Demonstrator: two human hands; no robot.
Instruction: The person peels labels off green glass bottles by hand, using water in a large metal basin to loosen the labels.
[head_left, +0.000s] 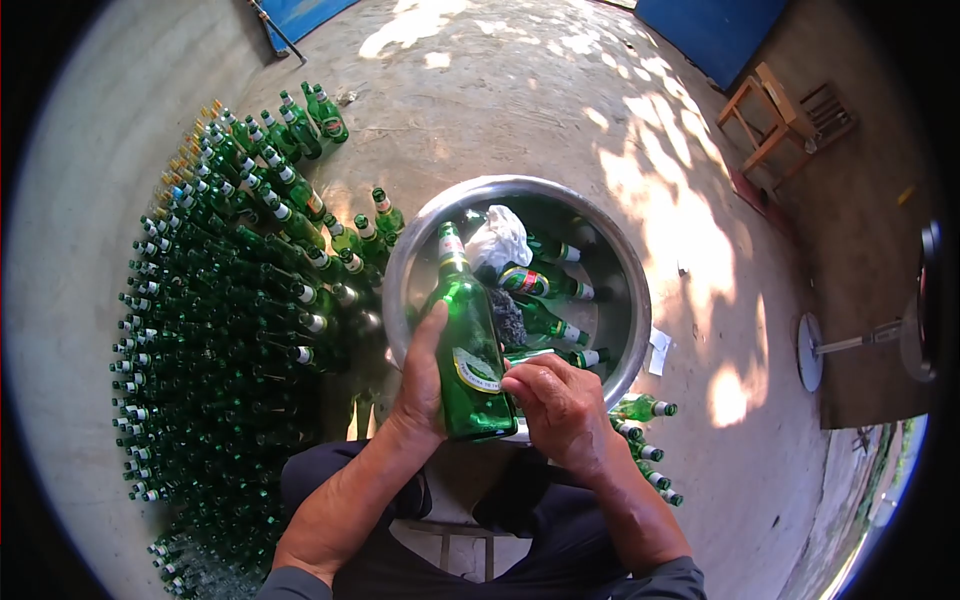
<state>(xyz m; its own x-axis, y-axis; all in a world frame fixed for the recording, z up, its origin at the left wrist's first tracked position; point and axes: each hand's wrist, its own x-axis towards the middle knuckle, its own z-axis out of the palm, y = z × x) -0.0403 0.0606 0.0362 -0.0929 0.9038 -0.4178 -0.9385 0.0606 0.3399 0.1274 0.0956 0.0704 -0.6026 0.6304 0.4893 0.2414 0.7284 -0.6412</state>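
My left hand (424, 375) is wrapped round a green glass bottle (467, 320), which leans with its neck up and away from me over the near rim of a metal basin (634, 290). My right hand (557, 405) has its fingers pinched at the right edge of the label (477, 370) low on the bottle. Inside the basin several green bottles (540, 318) lie in water, beside a white cloth (498, 238) and a dark scrubbing pad (508, 317).
Many green bottles (220, 330) stand packed on the left. More bottles (645, 407) lie right of the basin, near a white paper scrap (659, 352). A wooden chair (772, 115) is at upper right, and a fan (811, 352) at far right.
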